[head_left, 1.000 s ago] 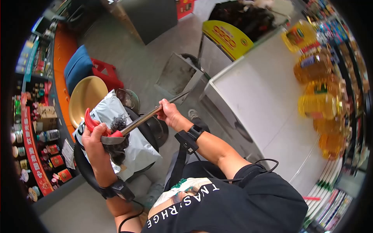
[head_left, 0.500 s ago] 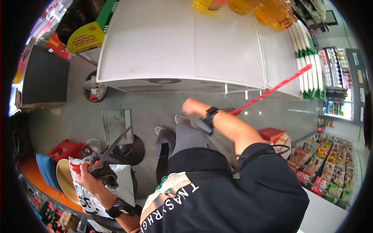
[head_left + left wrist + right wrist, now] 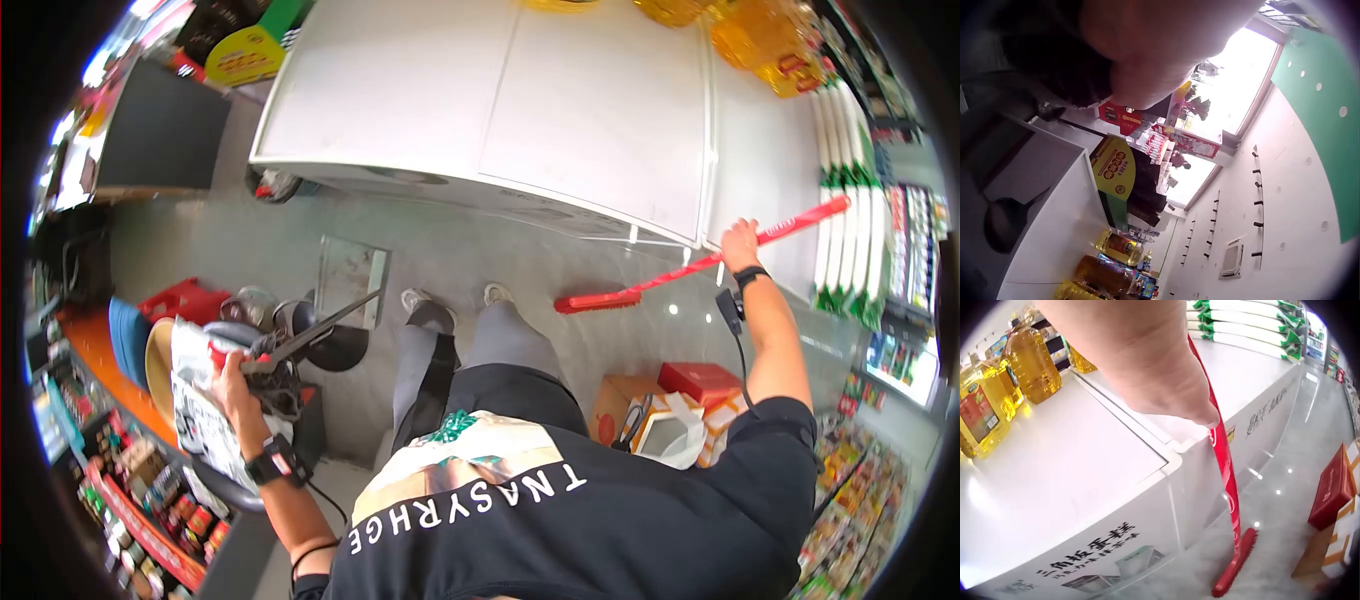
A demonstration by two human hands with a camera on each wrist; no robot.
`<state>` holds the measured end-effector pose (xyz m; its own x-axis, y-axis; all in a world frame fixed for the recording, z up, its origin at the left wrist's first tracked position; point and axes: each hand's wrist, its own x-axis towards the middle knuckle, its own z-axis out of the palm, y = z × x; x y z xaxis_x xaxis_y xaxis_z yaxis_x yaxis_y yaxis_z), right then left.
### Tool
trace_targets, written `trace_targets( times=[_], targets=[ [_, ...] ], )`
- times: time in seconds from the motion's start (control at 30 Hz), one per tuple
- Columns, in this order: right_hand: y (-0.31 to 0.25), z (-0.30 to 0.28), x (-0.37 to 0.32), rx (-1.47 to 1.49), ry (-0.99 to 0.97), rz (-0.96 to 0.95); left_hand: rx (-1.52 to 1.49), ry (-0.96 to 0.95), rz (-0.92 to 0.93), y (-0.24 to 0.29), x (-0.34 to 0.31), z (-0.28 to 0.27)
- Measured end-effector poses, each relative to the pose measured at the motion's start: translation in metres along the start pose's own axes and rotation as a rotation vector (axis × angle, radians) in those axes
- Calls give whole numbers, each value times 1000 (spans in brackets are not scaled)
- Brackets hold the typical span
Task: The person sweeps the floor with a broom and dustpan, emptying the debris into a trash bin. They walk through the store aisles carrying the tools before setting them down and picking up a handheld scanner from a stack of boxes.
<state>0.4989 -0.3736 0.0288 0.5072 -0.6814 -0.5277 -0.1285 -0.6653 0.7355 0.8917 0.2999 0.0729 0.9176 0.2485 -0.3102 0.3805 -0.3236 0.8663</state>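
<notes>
My left hand (image 3: 233, 388) grips the red top end of a long-handled dustpan (image 3: 318, 328). Its metal shaft slants down to the pan on the grey floor. Dark grey fluffy material (image 3: 288, 392) lies beside this hand, over a white plastic bag (image 3: 195, 395). On the other side, my right hand (image 3: 740, 246) holds the red pole of a broom (image 3: 690, 268), with the bristle head on the floor. From the right wrist, the broom (image 3: 1230, 481) runs down past the white chest's corner, below the hand (image 3: 1147, 369). Only part of my left hand (image 3: 1160, 47) shows in the left wrist view.
A long white chest (image 3: 400, 90) stands in front, with oil bottles (image 3: 765, 40) and stacked white-green packs (image 3: 845, 190) on top. Boxes (image 3: 700, 384) sit on the floor at right. Left are a black stool base (image 3: 345, 345), a red stool (image 3: 180, 300) and an orange counter (image 3: 90, 345).
My right hand has let go of the dustpan's shaft, swung right and taken hold of the red broom. The left hand stays on the dustpan's top end. The head view has turned right.
</notes>
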Motion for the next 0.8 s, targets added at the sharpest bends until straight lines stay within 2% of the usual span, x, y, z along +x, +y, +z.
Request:
trace_targets(
  times=[0.03, 0.1, 0.13, 0.2, 0.23, 0.27, 0.33, 0.43, 0.6, 0.7, 0.8],
  targets=[
    [3, 25, 14, -77, 37, 0, -13, -11, 26, 2, -10, 5],
    [8, 30, 17, -110, -29, -4, 20, 28, -20, -1, -22, 11],
    [10, 24, 24, -77, -242, -17, 19, 19, 22, -12, -20, 10],
    [12, 25, 32, 98, -336, -4, 14, 22, 64, -19, -22, 10],
    [13, 43, 38, 48, -144, -154, 11, 30, 60, -16, -31, 15],
    [15, 31, 35, 16, -153, -236, -14, 46, 53, -11, -40, 21],
    [19, 10, 17, -104, 0, -346, -50, 91, 15, -12, -48, 25],
    [28, -32, 2, -81, -88, -317, -67, 123, 41, -26, -51, 24],
    [27, -85, -53, 181, -10, -245, -111, 191, 0, -26, -63, 22],
    [12, -94, -79, 407, -3, -255, -123, 226, 40, -44, -58, 22],
    [-35, -140, -101, 541, -14, -206, -159, 240, 84, -47, -36, 20]
  ],
)
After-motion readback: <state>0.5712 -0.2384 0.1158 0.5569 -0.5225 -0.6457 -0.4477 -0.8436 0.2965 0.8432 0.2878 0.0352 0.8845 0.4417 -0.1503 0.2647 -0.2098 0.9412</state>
